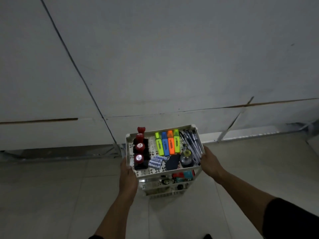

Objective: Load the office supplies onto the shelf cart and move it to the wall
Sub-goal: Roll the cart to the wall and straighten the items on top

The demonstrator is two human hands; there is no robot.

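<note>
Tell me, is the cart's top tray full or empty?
Full. The top tray holds highlighters, pens, batteries and red-topped stamps.

Dim grey wall (172, 57), tiled floor (51, 195)

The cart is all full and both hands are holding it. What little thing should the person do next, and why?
Probably roll the cart a little further forward until it meets the wall. Its top tray is already loaded with highlighters and pens, the left hand and right hand grip its sides, and the wall is just ahead.
</note>
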